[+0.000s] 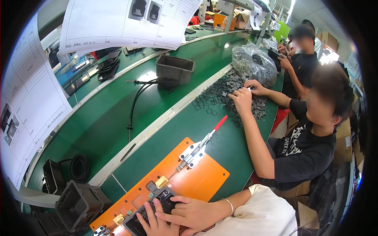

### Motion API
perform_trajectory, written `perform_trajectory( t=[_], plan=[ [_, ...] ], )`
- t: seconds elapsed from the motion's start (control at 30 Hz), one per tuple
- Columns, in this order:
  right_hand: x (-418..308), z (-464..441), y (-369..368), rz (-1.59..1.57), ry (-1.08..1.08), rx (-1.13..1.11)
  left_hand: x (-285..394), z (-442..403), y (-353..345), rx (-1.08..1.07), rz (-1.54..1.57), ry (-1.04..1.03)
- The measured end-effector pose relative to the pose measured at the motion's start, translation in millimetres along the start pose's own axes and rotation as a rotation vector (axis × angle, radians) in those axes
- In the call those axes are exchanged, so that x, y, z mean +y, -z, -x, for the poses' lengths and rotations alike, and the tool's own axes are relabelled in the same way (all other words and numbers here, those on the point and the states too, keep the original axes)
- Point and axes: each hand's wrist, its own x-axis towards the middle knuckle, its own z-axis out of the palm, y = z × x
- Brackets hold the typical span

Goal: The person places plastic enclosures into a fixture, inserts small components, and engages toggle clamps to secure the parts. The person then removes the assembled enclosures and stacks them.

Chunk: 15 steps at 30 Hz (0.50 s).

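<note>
A dark grey plastic housing lies in an orange fixture plate at the bottom of the view. My left hand rests on it with fingers stretched over its top. My right hand, with a white band at the wrist, reaches across from the right. Its fingers are extended over the housing and partly overlap my left hand. Neither hand visibly grips anything. What lies beneath the fingers is hidden. Just beyond the housing are a brass-coloured block and a toggle clamp with a red handle.
Grey bins stand at lower left. On the green belt sits a grey box with cables. Small black parts lie heaped beside a plastic bag. A co-worker handles parts at right. Paper sheets hang in front.
</note>
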Motion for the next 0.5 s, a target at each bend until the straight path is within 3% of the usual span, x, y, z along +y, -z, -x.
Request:
perform_trajectory(
  t=[0.17, 0.27, 0.37, 0.5],
  plan=[
    [0.4, 0.2, -0.6, 0.031, 0.023, 0.048, -1.5, 1.1, -0.7, -0.026, -0.021, -0.001],
    [0.6, -0.2, 0.3, 0.048, 0.027, 0.045, 0.9, -0.3, 2.1, 0.057, 0.174, 0.004],
    [0.6, -0.5, 1.1, 0.054, 0.039, 0.033, -1.7, 1.4, -4.0, 0.024, 0.038, -0.010],
    [1.3, -0.9, 2.6, 0.070, 0.047, 0.018, -1.3, 2.0, -6.2, 0.047, 0.113, 0.001]
  ],
)
